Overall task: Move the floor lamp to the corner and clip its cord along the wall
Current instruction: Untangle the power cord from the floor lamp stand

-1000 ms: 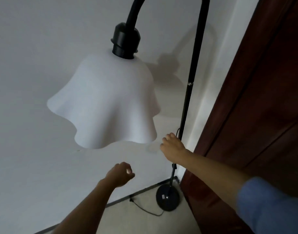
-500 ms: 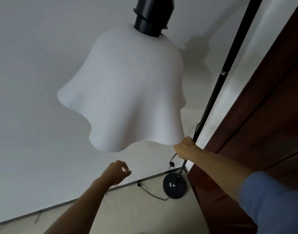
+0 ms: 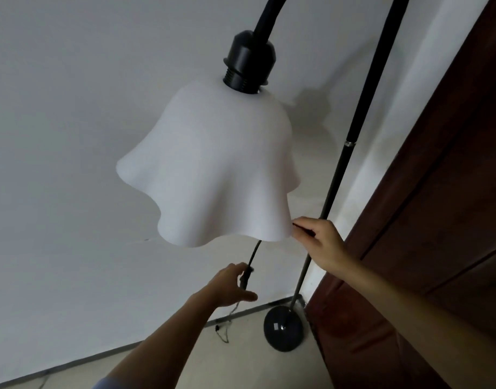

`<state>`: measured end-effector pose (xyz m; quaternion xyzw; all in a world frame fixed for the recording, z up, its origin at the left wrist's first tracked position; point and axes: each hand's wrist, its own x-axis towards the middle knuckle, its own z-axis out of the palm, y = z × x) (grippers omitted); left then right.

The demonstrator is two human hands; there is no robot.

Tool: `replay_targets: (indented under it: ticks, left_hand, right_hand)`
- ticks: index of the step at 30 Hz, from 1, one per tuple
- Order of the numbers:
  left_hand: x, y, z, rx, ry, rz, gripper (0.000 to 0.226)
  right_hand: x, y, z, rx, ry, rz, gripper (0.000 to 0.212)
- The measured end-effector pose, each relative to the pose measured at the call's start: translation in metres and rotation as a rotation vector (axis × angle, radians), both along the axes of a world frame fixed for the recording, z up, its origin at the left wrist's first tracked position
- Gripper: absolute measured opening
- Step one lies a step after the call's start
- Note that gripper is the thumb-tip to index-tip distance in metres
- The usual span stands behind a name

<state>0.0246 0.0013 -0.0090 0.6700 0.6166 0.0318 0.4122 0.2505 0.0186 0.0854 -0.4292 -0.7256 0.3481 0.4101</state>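
The floor lamp has a white wavy shade on a black socket, a thin black pole and a round black base on the floor in the corner. Its black cord drops from behind the shade's rim. My left hand is closed around the cord below the shade. My right hand sits at the shade's right rim, in front of the pole, pinching a thin dark stretch of cord between thumb and fingers. The cord's loose end lies on the floor by the wall.
A plain white wall runs behind the lamp down to a grey skirting line. A dark red-brown door stands close on the right, right beside the base. Pale floor lies in front.
My left hand has opened from a loose fist, risen and closed on the hanging cord. My right hand has stayed by the pole and now pinches the cord at the shade's rim.
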Motion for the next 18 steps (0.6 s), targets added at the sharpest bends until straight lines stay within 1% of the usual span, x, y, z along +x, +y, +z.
replay_targets:
  ticks: [2,3,4,6,8,10,12,13,15,17,18]
  left_hand:
    - [0.011,-0.003,-0.003,-0.032,-0.032,-0.029,0.028]
    - [0.013,-0.006,-0.006,-0.058,-0.049,-0.019,0.016]
    - [0.013,-0.009,-0.007,-0.083,-0.062,0.005,0.012]
    - [0.007,-0.014,-0.011,-0.111,-0.077,0.057,0.023]
    - [-0.003,-0.02,-0.011,-0.102,-0.049,0.077,0.034]
    - [-0.013,-0.025,-0.006,-0.02,0.079,0.031,0.037]
    - [-0.019,-0.028,0.0,0.093,0.199,-0.02,0.036]
    - [-0.021,-0.029,0.004,0.138,0.223,-0.023,0.035]
    - [-0.025,-0.03,0.012,0.194,0.254,-0.026,0.032]
    - [-0.029,-0.032,0.019,0.219,0.277,-0.035,0.031]
    - [-0.03,-0.032,0.022,0.232,0.284,-0.044,0.031]
  right_hand:
    - [0.01,0.002,0.006,0.018,0.159,-0.073,0.016]
    - [0.017,0.003,0.008,0.017,0.222,-0.122,0.016]
    - [0.024,0.003,0.01,0.001,0.282,-0.176,0.018]
    - [0.043,0.004,0.009,-0.047,0.365,-0.283,0.024]
    - [0.064,0.002,0.003,-0.138,0.325,-0.34,0.027]
    - [0.081,-0.004,-0.007,-0.284,0.187,-0.258,0.028]
    - [0.091,-0.013,-0.018,-0.431,-0.042,-0.08,0.029]
    - [0.092,-0.018,-0.023,-0.498,-0.159,-0.01,0.033]
    - [0.092,-0.026,-0.028,-0.594,-0.386,0.068,0.064]
    - [0.087,-0.03,-0.032,-0.571,-0.645,0.101,0.095]
    - [0.083,-0.032,-0.031,-0.55,-0.728,0.12,0.105]
